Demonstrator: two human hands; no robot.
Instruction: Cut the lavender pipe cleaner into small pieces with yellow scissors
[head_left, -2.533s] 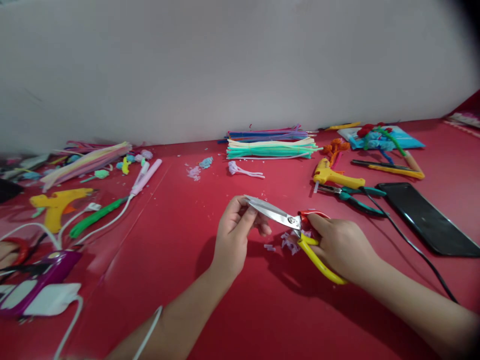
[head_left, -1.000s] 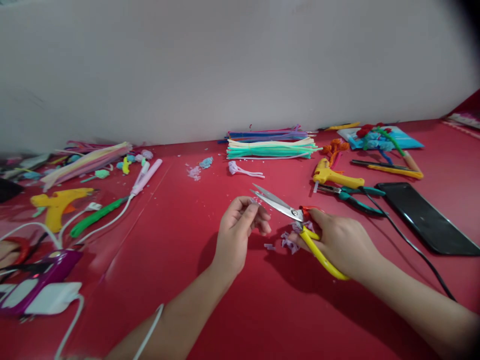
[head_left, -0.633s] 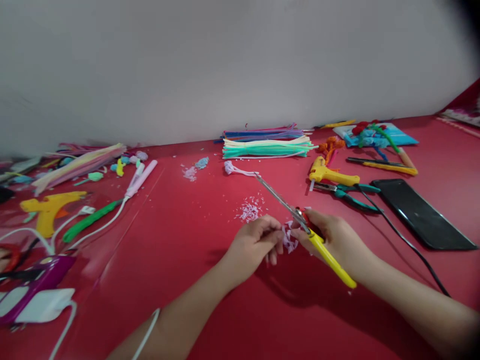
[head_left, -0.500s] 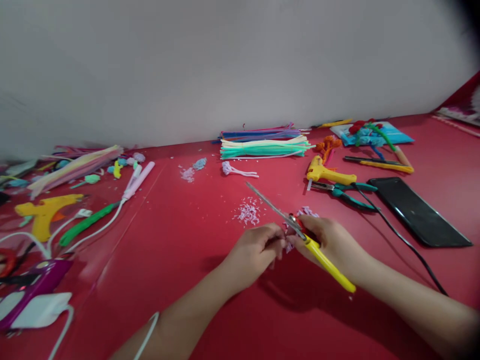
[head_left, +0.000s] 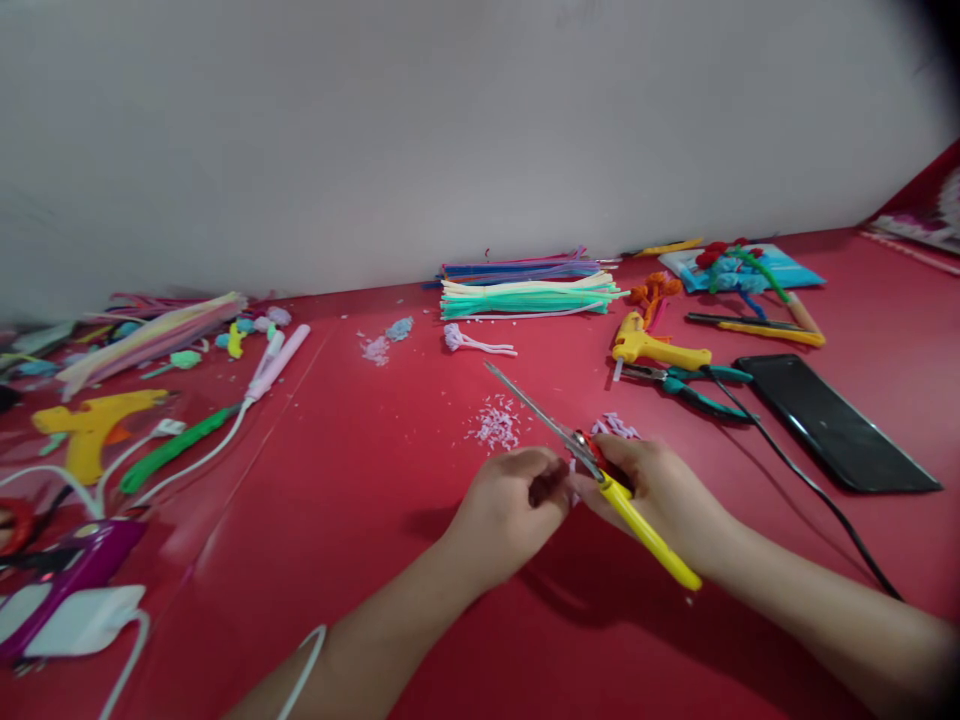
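Yellow-handled scissors [head_left: 649,532] rest in my right hand [head_left: 667,490], their closed blades pointing up and left over the red table. My left hand [head_left: 510,510] has its fingers pinched together close to the right fingertips. A small pale purple piece [head_left: 574,478] shows between the two hands; its full shape is hidden. Beyond my left hand lies a heap of tiny purple clippings [head_left: 496,424]. Larger purple bits [head_left: 615,426] lie just past my right hand. Farther back is a pale pink bundle with stems [head_left: 480,342].
Pipe cleaners [head_left: 532,296] lie by the wall. On the right are a yellow glue gun [head_left: 660,350], teal pliers [head_left: 705,398] and a black phone [head_left: 836,425]. Another yellow glue gun [head_left: 94,425], a pink tool [head_left: 276,362] and white cables are at the left.
The scissors have shifted slightly left. Less of the purple piece shows between my hands, and my left fingers are curled in more.
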